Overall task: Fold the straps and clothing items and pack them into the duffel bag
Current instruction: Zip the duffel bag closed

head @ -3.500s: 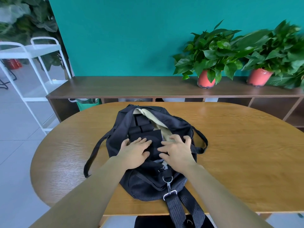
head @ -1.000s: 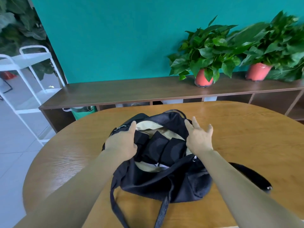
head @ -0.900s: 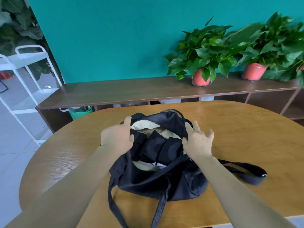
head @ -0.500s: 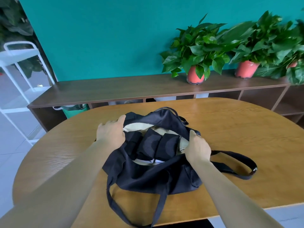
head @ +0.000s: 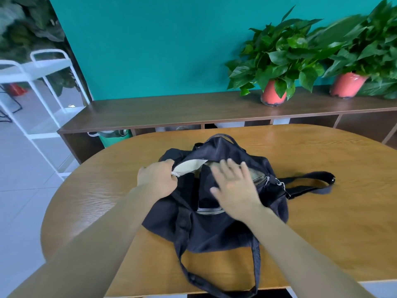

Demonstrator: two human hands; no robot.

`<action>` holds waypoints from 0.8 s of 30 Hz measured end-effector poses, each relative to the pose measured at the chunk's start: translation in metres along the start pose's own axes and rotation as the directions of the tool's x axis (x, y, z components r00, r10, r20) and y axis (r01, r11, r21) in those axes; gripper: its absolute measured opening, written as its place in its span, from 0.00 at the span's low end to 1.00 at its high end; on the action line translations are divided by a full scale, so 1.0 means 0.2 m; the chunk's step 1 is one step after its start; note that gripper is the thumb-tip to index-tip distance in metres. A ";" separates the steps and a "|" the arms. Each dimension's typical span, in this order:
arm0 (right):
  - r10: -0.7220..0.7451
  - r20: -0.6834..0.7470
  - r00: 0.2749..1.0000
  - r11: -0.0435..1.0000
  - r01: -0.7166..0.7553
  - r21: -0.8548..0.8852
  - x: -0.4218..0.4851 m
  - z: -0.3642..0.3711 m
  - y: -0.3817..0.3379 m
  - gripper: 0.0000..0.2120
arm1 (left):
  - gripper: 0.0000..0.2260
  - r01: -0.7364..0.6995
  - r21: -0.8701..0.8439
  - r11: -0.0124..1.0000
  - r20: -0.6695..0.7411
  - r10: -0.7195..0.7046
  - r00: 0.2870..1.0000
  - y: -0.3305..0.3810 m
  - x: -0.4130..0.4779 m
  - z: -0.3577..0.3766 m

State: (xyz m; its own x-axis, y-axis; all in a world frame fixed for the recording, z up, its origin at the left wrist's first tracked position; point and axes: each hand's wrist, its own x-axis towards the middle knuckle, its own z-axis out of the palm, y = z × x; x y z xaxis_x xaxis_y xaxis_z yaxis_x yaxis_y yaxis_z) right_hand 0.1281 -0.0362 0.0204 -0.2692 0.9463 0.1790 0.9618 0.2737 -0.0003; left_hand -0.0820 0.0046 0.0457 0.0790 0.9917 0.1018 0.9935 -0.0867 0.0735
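A black duffel bag (head: 206, 229) lies on the wooden table (head: 322, 222), its top partly open and showing a cream lining (head: 189, 167). Dark folded items sit inside, mostly hidden under my right hand. My left hand (head: 158, 178) grips the bag's left rim at the lining. My right hand (head: 234, 187), blurred, lies flat with spread fingers over the bag's opening. A shoulder strap (head: 309, 183) runs out to the right across the table. A carry handle (head: 217, 282) loops over the near table edge.
A dark wooden shelf unit (head: 171, 112) stands behind the table with two potted plants (head: 277, 67), (head: 352, 61) on it. A white metal cart (head: 36, 87) stands at the left. A green bin (head: 113, 136) sits under the shelf.
My right hand left the bag's right rim and moved flat over the opening. The far side of the bag now covers more of the opening. My left hand still holds the left rim.
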 end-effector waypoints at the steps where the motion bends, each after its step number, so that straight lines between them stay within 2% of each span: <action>1: -0.058 0.088 0.994 0.998 0.060 -0.015 0.00 0.02 -0.06 0.29 | 0.07 0.004 -0.004 1.000 0.002 -0.004 1.000 0.00 0.00 0.00; 4: -0.041 0.352 0.935 0.999 0.040 0.009 0.00 0.11 -0.12 0.27 | 0.04 0.028 -0.018 0.999 0.018 -0.028 0.999 -0.04 -0.02 0.01; 6: -0.021 0.406 0.913 1.000 0.014 0.022 -0.01 0.14 -0.11 0.27 | 0.05 0.052 -0.052 0.997 0.028 -0.051 0.998 -0.07 -0.04 0.01; 10: -0.007 0.424 0.906 1.000 -0.004 0.027 0.00 0.12 -0.12 0.27 | 0.05 0.064 -0.160 0.985 0.041 -0.058 0.997 -0.10 -0.05 0.03; 12: -0.005 0.377 0.926 0.999 -0.015 0.052 0.01 0.08 -0.17 0.27 | 0.05 0.060 -0.217 0.974 0.033 -0.054 0.998 -0.10 -0.04 0.03; 15: -0.120 0.263 0.957 0.993 0.114 0.036 0.04 0.04 -0.32 0.26 | 0.04 0.055 -0.274 0.960 0.002 -0.057 0.998 -0.12 -0.02 0.03; 20: -0.278 0.201 0.939 0.960 0.263 0.098 0.17 0.06 -0.49 0.24 | 0.07 0.073 -0.320 0.945 -0.043 -0.091 0.995 -0.14 -0.01 0.05; 24: -0.287 0.312 0.906 0.957 0.285 0.054 0.20 0.11 -0.47 0.22 | 0.06 0.043 -0.341 0.939 -0.036 -0.058 0.998 -0.17 -0.02 0.08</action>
State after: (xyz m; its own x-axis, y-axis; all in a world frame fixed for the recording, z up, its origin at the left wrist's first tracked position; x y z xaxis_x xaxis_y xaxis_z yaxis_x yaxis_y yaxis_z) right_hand 0.0261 -0.0194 0.0064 -0.5355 0.8320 -0.1448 0.8410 0.5410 -0.0020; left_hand -0.1141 0.0050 0.0269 0.0179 0.9910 0.1325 0.9084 -0.0715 0.4119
